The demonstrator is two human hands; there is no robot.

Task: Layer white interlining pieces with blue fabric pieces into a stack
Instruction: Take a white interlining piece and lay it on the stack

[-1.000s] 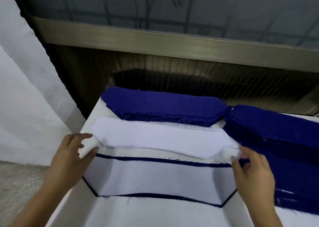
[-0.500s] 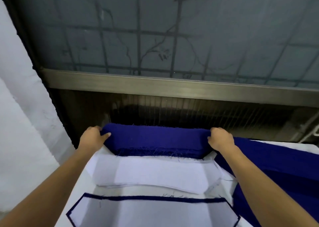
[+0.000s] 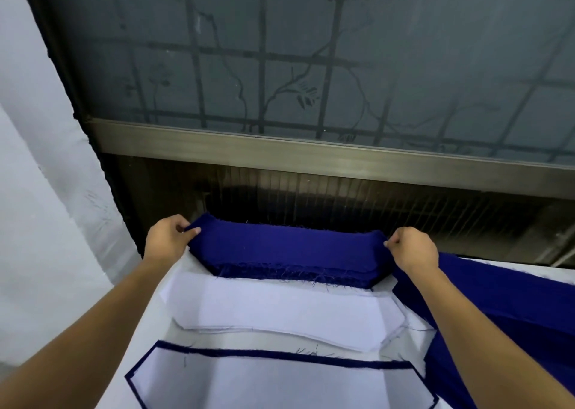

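Observation:
A thick pile of blue fabric pieces [image 3: 286, 251] lies at the far edge of the white table [image 3: 146, 324]. My left hand [image 3: 166, 237] pinches the top blue piece at its left end. At the right end my right hand [image 3: 410, 246] pinches the same piece, whose ends are lifted slightly. In front of the blue pile lies a pile of white interlining pieces [image 3: 280, 309]. Nearest to me is the layered stack [image 3: 280, 380], white interlining on top with a blue border showing around it.
A second heap of blue fabric [image 3: 510, 309] covers the table's right side under my right forearm. Behind the table runs a dark ribbed wall panel [image 3: 342, 197], a metal sill and a frosted window. A white wall [image 3: 46, 222] stands to the left.
Both hands left the front stack, reached across the interlining pile to the far blue pile, and now pinch its top piece at both ends. The camera tilted upward.

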